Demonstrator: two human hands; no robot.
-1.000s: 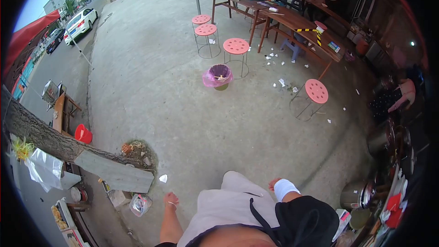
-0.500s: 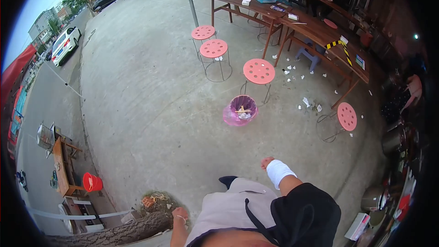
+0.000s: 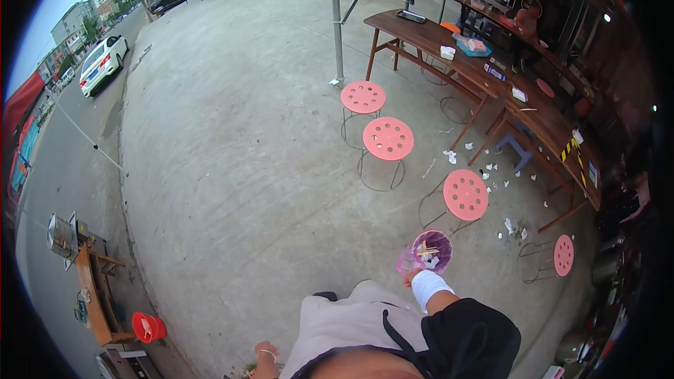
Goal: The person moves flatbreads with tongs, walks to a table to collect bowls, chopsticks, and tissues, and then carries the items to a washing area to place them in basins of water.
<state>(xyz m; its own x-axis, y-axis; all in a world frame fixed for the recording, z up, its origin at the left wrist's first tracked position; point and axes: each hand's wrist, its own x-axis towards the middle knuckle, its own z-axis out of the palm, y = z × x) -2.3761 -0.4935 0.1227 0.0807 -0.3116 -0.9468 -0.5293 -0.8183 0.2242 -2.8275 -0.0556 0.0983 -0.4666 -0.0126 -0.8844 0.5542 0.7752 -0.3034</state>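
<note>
My right hand (image 3: 410, 278), with a white wrap (image 3: 430, 288) around its wrist and forearm, hangs in front of my body, fingers curled in. It overlaps the lower edge of a purple waste bin (image 3: 437, 240) lined with a pink plastic bag (image 3: 408, 261); used sticks and crumpled tissue lie inside the bin. Down by my other side is my left hand (image 3: 265, 348), small in view, loosely closed, a thin bracelet on the wrist. Nothing shows in either hand. Light trousers (image 3: 351, 319) and one dark shoe tip (image 3: 325, 296) appear below me.
Pink round stools (image 3: 388, 138) stand ahead and to the right. Long wooden tables (image 3: 435, 42) line the right, with tissue scraps (image 3: 449, 156) littering the concrete. A metal pole (image 3: 337, 28) rises ahead. At left are a wooden bench (image 3: 95, 295) and red bucket (image 3: 149, 327). A person (image 3: 526, 24) is behind the tables.
I have moved forward: bin, stools and tables are closer and lie further right and lower in view. The bin now meets my right hand in view; the tree trunk at lower left has left view.
</note>
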